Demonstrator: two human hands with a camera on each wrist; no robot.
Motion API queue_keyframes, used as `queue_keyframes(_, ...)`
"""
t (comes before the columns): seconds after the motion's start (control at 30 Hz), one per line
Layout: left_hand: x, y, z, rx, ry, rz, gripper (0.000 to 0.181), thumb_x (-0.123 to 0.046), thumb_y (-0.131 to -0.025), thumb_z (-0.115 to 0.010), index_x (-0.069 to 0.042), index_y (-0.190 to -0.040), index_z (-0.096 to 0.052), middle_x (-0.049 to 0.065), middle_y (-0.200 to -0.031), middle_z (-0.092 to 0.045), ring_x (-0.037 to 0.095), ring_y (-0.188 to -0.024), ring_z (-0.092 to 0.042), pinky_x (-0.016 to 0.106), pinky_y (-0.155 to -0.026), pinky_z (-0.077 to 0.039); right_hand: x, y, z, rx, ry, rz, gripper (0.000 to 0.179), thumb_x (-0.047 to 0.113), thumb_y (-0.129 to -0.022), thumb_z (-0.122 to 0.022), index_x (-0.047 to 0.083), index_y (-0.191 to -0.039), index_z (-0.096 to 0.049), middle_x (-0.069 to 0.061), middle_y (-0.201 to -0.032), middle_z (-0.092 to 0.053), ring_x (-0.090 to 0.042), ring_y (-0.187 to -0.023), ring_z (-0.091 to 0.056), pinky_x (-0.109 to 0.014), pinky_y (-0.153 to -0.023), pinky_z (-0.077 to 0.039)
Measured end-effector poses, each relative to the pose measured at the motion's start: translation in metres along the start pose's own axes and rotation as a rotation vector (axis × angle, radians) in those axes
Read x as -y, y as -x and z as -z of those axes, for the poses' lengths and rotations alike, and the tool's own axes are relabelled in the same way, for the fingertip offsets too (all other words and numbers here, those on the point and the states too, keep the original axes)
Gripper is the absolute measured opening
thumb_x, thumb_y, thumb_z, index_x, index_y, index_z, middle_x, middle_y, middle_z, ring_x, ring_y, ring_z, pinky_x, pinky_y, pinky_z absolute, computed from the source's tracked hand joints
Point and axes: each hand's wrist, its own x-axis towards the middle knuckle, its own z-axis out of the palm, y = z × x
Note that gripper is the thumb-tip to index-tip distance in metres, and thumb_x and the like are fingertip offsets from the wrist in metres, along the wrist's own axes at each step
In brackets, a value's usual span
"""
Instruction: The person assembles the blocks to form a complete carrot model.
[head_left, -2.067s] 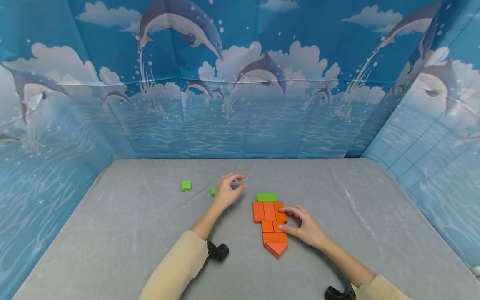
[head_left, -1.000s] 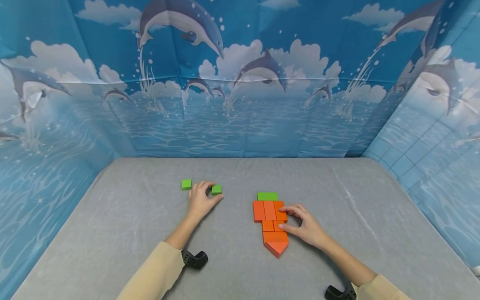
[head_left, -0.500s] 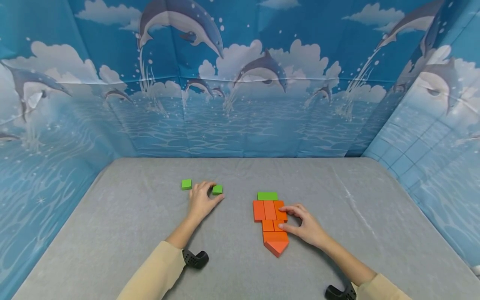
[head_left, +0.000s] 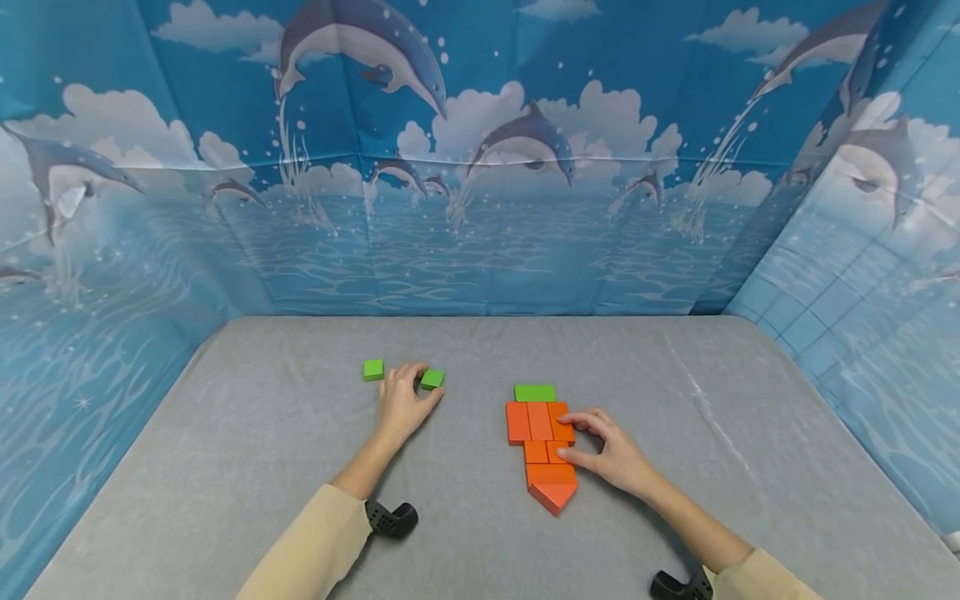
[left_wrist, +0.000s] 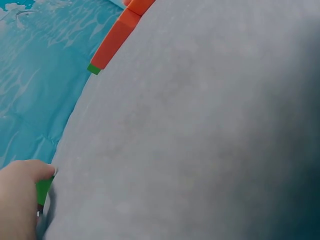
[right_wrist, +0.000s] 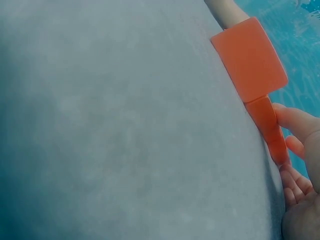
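My left hand (head_left: 402, 406) pinches a small green block (head_left: 432, 380) between thumb and forefinger. In the left wrist view, the thumb covers part of this green block (left_wrist: 44, 191). A second green block (head_left: 373, 370) lies just left of that hand. To the right, orange blocks (head_left: 539, 422) lie joined in a flat shape, with a wedge-like block (head_left: 553, 493) at the near end and a long green block (head_left: 534, 392) at the far end. My right hand (head_left: 617, 454) rests against the shape's right side, forefinger on an upper block, thumb on a small orange block (right_wrist: 264, 112).
A grey cloth (head_left: 465, 533) covers the table. A blue curtain (head_left: 480, 250) printed with dolphins hangs behind it and along both sides. Black wrist devices (head_left: 393, 520) sit below both hands.
My left hand has moved left, from over the grey cloth to the nearer green block, and now pinches it. That block has turned slightly. My right hand has stayed in place.
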Motion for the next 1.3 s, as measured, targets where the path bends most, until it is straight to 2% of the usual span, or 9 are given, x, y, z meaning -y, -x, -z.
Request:
queue_keyframes(0.13, 0.0, -0.001, 0.0, 0.011, 0.028, 0.009, 0.041, -0.024, -0.076, -0.073, -0.004, -0.11, -0.062, 0.01, -0.102, -0.061, 0.028, -0.097, -0.05, 0.046, -0.086, -0.033, 0.0, 0.0, 0.0, -0.002, 0.003, 0.002, 0.039, 0.007, -0.076, -0.073, -0.002, -0.112, -0.059, -0.016, -0.106, -0.054, -0.031, -0.098, -0.051, -0.041, -0.088, -0.042)
queue_keyframes(0.3, -0.005, -0.005, 0.0, 0.057, 0.058, 0.021, 0.041, -0.019, -0.077, -0.072, -0.003, -0.113, -0.061, 0.011, -0.104, -0.06, 0.027, -0.098, -0.052, 0.047, -0.089, -0.033, 0.0, 0.0, 0.0, -0.002, 0.002, 0.004, 0.04, 0.007, -0.076, -0.073, -0.002, -0.112, -0.059, -0.016, -0.106, -0.054, -0.031, -0.098, -0.051, -0.042, -0.088, -0.042)
queue_keyframes(0.47, -0.021, -0.017, -0.005, 0.132, 0.147, 0.017, 0.04, -0.016, -0.078, -0.071, -0.002, -0.115, -0.06, 0.011, -0.105, -0.057, 0.026, -0.096, -0.053, 0.046, -0.086, -0.035, 0.0, 0.001, 0.001, -0.002, 0.002, 0.003, 0.039, 0.007, -0.076, -0.073, -0.001, -0.112, -0.059, -0.016, -0.106, -0.054, -0.031, -0.098, -0.051, -0.04, -0.088, -0.042)
queue_keyframes(0.67, -0.04, -0.028, -0.018, 0.233, 0.233, -0.045, 0.041, -0.011, -0.079, -0.071, 0.0, -0.116, -0.059, 0.011, -0.103, -0.055, 0.026, -0.096, -0.053, 0.042, -0.086, -0.041, -0.001, 0.001, 0.001, 0.001, 0.005, 0.001, 0.039, 0.008, -0.077, -0.073, -0.001, -0.112, -0.059, -0.016, -0.107, -0.054, -0.03, -0.099, -0.051, -0.042, -0.088, -0.042)
queue_keyframes(0.87, -0.052, -0.033, -0.032, 0.304, 0.307, -0.045, 0.042, -0.009, -0.079, -0.07, 0.001, -0.118, -0.058, 0.012, -0.105, -0.053, 0.025, -0.097, -0.052, 0.038, -0.084, -0.045, -0.002, 0.001, 0.0, 0.003, 0.004, 0.011, 0.039, 0.008, -0.076, -0.073, -0.001, -0.112, -0.059, -0.015, -0.106, -0.054, -0.031, -0.098, -0.051, -0.043, -0.088, -0.041)
queue_keyframes(1.07, -0.058, -0.035, -0.041, 0.337, 0.333, -0.069, 0.042, -0.01, -0.079, -0.071, 0.001, -0.118, -0.058, 0.013, -0.107, -0.054, 0.025, -0.098, -0.052, 0.037, -0.084, -0.044, -0.002, 0.001, 0.0, -0.008, 0.001, 0.015, 0.04, 0.007, -0.075, -0.073, -0.001, -0.112, -0.059, -0.015, -0.105, -0.054, -0.031, -0.097, -0.051, -0.041, -0.089, -0.041)
queue_keyframes(1.3, -0.061, -0.034, -0.045, 0.372, 0.298, -0.099, 0.04, -0.013, -0.081, -0.07, -0.002, -0.118, -0.058, 0.011, -0.106, -0.056, 0.024, -0.098, -0.052, 0.04, -0.088, -0.04, -0.002, 0.001, -0.001, -0.006, -0.001, -0.002, 0.04, 0.007, -0.075, -0.073, -0.001, -0.112, -0.059, -0.016, -0.106, -0.054, -0.031, -0.097, -0.051, -0.041, -0.089, -0.041)
